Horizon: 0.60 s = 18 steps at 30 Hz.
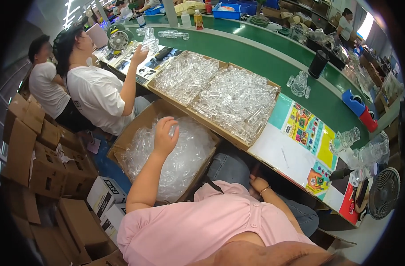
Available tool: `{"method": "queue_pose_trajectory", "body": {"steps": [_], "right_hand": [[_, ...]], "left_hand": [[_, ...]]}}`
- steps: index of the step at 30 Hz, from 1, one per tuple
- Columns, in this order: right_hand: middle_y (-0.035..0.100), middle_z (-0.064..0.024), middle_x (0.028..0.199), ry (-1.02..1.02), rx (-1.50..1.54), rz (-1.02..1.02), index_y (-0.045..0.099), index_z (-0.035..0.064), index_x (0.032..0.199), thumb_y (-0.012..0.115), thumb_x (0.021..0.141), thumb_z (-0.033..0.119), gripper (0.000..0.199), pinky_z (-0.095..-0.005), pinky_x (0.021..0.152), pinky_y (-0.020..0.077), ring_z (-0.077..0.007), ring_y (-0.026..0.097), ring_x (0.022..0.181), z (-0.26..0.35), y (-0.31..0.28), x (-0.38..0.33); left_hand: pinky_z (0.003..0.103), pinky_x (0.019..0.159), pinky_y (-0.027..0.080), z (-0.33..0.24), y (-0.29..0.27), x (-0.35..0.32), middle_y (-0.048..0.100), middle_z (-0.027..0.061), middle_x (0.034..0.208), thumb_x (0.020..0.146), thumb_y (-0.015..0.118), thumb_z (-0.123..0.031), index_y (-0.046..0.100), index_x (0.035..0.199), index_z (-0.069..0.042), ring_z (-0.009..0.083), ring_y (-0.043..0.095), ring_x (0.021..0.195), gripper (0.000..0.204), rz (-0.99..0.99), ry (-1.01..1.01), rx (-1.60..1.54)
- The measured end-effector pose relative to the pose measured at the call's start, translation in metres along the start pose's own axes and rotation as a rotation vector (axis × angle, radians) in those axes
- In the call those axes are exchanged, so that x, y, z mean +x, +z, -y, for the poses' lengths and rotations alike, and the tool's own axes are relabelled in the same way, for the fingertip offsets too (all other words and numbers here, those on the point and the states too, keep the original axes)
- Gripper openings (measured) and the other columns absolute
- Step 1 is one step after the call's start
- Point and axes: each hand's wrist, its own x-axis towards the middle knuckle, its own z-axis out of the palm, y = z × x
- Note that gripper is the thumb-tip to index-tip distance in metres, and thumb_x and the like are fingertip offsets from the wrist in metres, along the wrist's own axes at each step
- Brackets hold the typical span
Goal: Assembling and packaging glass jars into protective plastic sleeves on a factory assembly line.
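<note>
- Down at the person's left side, the left hand (165, 133) hovers over a cardboard box (136, 128) lined with a clear plastic bag (180, 155); its fingers are loosely spread and curled, gripping nothing that can be made out.
- Whether the fingertips touch the bag's film is hard to tell through the glare.
- The box's long axis runs from lower left to upper right, one corner tucked under the worktable's edge, its open mouth facing up.
- Lower and to the right, the right hand (257, 184) rests near the lap beneath the table edge, fingers curled together; I cannot tell if it holds anything.
- Just beyond the box, a shallow cardboard tray (260, 80) in two compartments is heaped with clear plastic pieces (233, 99), lying along the green conveyor belt (255, 57).
- To the left, a co-worker in a white shirt (98, 95) raises a hand (139, 54) toward more clear pieces.
</note>
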Motion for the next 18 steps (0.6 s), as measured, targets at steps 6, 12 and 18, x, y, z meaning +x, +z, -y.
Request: {"method": "queue_pose_trajectory", "body": {"steps": [6, 12, 18], "right_hand": [[0.061, -0.0276, 0.090, 0.084, 0.113, 0.024, 0.064, -0.0039, 0.092, 0.036, 0.087, 0.056, 0.066, -0.0422, 0.082, 0.0448, -0.0416, 0.059, 0.089, -0.013, -0.013, -0.017], [0.060, -0.0242, 0.099, -0.130, 0.206, -0.174, 0.054, 0.0004, 0.114, 0.055, 0.085, 0.040, 0.048, -0.0413, 0.082, 0.0466, -0.0421, 0.059, 0.090, -0.034, -0.046, -0.086], [0.059, -0.0196, 0.108, 0.025, 0.706, -0.068, 0.051, -0.0015, 0.117, 0.067, 0.079, 0.021, 0.047, -0.0345, 0.085, 0.0473, -0.0305, 0.060, 0.098, -0.046, -0.086, -0.180]], "left_hand": [[0.041, 0.086, 0.042, 0.021, 0.052, 0.092, 0.051, 0.0176, 0.109, 0.074, 0.065, -0.010, 0.059, 0.100, -0.004, 0.0339, 0.049, 0.103, 0.028, 0.046, 0.107, 0.192], [0.043, 0.082, 0.042, 0.095, 0.113, 0.154, 0.053, 0.0187, 0.100, 0.075, 0.069, -0.026, 0.061, 0.097, -0.002, 0.0346, 0.051, 0.096, 0.033, -0.043, -0.262, 0.507], [0.042, 0.075, 0.045, 0.127, 0.129, 0.158, 0.059, 0.0192, 0.093, 0.076, 0.068, -0.026, 0.061, 0.093, -0.003, 0.0358, 0.057, 0.087, 0.030, 0.074, -0.297, 0.487]]}}
